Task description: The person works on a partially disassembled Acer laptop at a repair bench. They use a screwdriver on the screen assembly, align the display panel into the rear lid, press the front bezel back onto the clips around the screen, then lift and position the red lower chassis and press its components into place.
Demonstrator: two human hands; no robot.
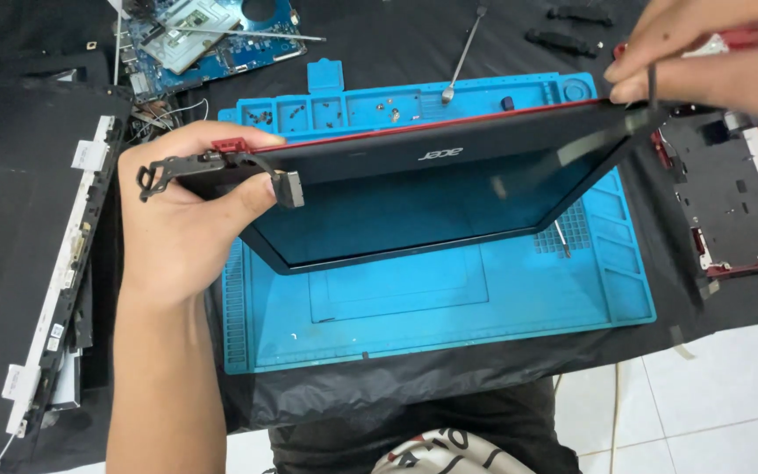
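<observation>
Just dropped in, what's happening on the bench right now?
A person holds a laptop screen assembly above a blue repair mat. The left hand grips its hinge corner; the right hand pinches the opposite corner. A motherboard lies behind, a red-edged case to the right, another panel to the left.

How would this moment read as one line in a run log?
left hand: grips hinge corner of black, red-edged laptop screen frame | right hand: pinches its other corner | frame: tilted above blue silicone work mat
</observation>
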